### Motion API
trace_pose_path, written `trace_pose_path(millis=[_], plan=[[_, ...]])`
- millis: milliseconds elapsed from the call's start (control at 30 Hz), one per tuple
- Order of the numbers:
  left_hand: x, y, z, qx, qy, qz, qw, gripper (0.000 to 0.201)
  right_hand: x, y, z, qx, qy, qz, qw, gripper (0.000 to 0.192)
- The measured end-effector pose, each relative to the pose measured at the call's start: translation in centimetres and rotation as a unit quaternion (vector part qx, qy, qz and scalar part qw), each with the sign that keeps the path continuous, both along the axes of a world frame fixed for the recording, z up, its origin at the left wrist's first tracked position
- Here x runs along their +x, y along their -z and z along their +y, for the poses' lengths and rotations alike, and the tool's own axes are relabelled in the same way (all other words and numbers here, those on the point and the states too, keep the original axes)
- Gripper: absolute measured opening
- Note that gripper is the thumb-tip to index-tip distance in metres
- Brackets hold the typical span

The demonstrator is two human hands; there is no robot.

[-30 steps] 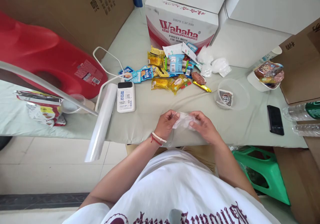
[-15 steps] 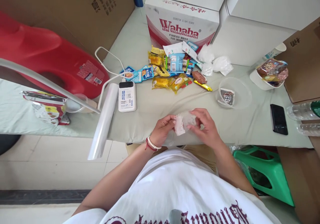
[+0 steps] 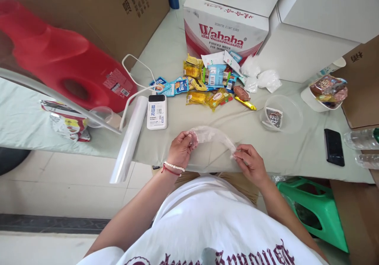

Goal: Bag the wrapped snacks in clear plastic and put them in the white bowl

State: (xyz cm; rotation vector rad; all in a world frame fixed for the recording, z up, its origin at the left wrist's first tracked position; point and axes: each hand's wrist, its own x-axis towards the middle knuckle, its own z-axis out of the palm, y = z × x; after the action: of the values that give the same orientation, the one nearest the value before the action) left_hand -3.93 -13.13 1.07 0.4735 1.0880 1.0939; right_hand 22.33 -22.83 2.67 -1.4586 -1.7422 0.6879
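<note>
A thin strip of clear plastic film stretches in an arc between my two hands, just above the table's front edge. My left hand pinches its left end, where the film is bunched and looks pinkish; whether something small is inside there I cannot tell. The right end is gathered to a narrow twist in the fingertips of my right hand. Beyond the hands lies a pile of snack packets, yellow, blue and white. White plastic-wrapped bundles sit at the pile's right side.
Left of my hands are a power bank, a roll of clear film and a red jug. To the right stand a clear round tub holding a packet, a white bowl of snacks and a phone. A Wahaha box stands behind.
My hands have moved apart, the left one leftward and the right one rightward and nearer my body. The film, crumpled between them before, is now drawn out long.
</note>
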Motion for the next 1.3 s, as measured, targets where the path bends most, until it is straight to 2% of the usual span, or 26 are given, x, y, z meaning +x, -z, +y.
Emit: trace_pose_path(millis=[133, 200, 267, 333, 367, 400, 433, 467, 500, 533, 600, 733, 867, 1000, 1100, 1300], plan=[[-1.0, 0.3, 1.5, 0.036, 0.027, 0.114, 0.993, 0.035, 2.4, 0.9, -1.5, -0.02, 0.081, 0.053, 0.995, 0.012], [-1.4, 0.1, 2.5, 0.088, 0.021, 0.209, 0.974, 0.031, 3.0, 1.0, -1.7, -0.017, 0.1, 0.067, 0.993, 0.012], [-1.5, -0.5, 3.0, 0.159, -0.028, 0.329, 0.931, 0.034, 2.8, 0.9, -1.5, -0.004, 0.095, 0.053, 0.994, 0.013], [-1.0, -1.4, 2.6, 0.229, -0.076, 0.422, 0.874, 0.039, 2.0, 1.0, -1.2, 0.018, 0.076, 0.022, 0.997, 0.016], [-0.4, -1.9, 2.0, 0.258, -0.075, 0.445, 0.854, 0.036, 1.5, 1.0, -1.0, 0.03, 0.067, 0.008, 0.997, 0.017], [0.3, -2.4, 1.2, 0.28, -0.049, 0.447, 0.848, 0.027, 0.9, 1.2, -0.9, 0.039, 0.057, -0.003, 0.998, 0.018], [1.2, -2.8, 0.3, 0.292, 0.002, 0.426, 0.856, 0.016, 0.4, 1.3, -0.8, 0.043, 0.047, -0.009, 0.998, 0.02], [2.1, -3.0, -0.6, 0.288, 0.085, 0.384, 0.873, 0.011, -0.1, 1.5, -0.9, 0.043, 0.038, -0.011, 0.998, 0.021], [3.2, -3.1, -1.4, 0.262, 0.163, 0.338, 0.889, 0.014, -0.6, 1.6, -0.9, 0.039, 0.03, -0.009, 0.999, 0.022], [4.3, -3.0, -2.0, 0.235, 0.216, 0.303, 0.898, 0.02, -0.9, 1.8, -1.0, 0.035, 0.022, -0.006, 0.999, 0.023], [6.2, -2.4, -2.7, 0.203, 0.266, 0.269, 0.903, 0.023, -1.4, 2.1, -1.3, 0.023, 0.002, 0.006, 1.0, 0.026], [8.1, -0.8, -2.4, 0.152, 0.296, 0.193, 0.923, 0.031, -1.5, 2.0, -1.9, 0.003, -0.012, 0.017, 1.0, 0.026], [7.6, -0.1, -2.0, 0.095, 0.268, 0.125, 0.951, 0.042, -1.0, 1.2, -2.3, -0.021, 0.04, 0.047, 0.998, 0.017], [7.3, -0.3, -2.4, 0.113, 0.28, 0.138, 0.943, 0.04, -1.4, 0.5, -1.7, -0.105, 0.122, 0.144, 0.976, 0.022], [7.6, -0.4, -2.8, 0.135, 0.288, 0.141, 0.937, 0.036, -2.4, 0.3, -0.4, -0.156, 0.133, 0.158, 0.966, 0.031], [7.2, 0.1, -2.5, 0.065, 0.287, 0.088, 0.952, 0.039, -2.6, 0.5, 1.2, -0.201, 0.166, 0.284, 0.923, 0.027]])
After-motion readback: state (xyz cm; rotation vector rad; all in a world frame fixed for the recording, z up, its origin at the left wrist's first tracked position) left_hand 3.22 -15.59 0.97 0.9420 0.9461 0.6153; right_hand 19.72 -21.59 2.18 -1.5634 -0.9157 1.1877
